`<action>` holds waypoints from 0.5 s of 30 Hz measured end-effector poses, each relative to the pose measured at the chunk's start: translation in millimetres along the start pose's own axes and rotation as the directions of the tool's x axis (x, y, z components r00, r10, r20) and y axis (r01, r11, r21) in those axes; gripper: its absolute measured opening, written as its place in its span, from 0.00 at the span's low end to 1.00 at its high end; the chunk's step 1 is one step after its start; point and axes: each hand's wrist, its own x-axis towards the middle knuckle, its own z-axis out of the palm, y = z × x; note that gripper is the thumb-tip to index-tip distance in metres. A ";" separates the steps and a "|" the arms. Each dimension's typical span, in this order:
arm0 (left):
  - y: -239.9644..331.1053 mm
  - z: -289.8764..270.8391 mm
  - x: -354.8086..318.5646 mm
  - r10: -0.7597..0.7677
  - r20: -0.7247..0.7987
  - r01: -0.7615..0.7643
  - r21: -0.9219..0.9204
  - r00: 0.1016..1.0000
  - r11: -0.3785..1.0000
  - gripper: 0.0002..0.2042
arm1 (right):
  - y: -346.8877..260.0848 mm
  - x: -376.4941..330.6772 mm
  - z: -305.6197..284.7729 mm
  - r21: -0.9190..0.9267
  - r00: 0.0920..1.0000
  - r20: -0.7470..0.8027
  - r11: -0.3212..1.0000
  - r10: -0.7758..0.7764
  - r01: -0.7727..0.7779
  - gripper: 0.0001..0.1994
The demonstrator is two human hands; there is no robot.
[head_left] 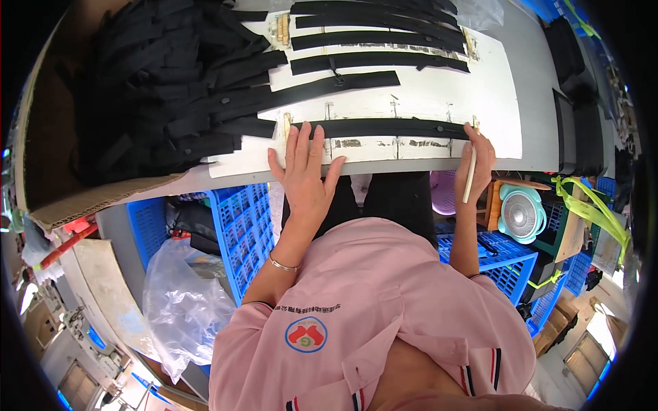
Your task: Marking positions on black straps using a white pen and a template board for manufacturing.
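A black fabric strip lies straight along the near edge of a white marked board. A small round stud shows near its right end. My left hand rests flat on the strip's left end, fingers spread. At the right end, my right hand is closed round a slim white pencil-like stick, its fingertips touching the strip's end. Beyond it, several more black strips lie in rows on the board. A large heap of black strips sits at the left, some ends overlapping the board.
The heap lies in a cardboard box. Blue crates stand below the table, with a clear plastic bag at the left. A turquoise fan is at the right. Black stacked pieces line the table's right side.
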 end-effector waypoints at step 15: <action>0.5 5.4 -1.9 -0.012 -0.089 0.011 -0.010 0.996 1.000 0.29 | -145.6 22.0 92.9 0.701 0.849 0.528 0.584 -0.040 -0.409 0.10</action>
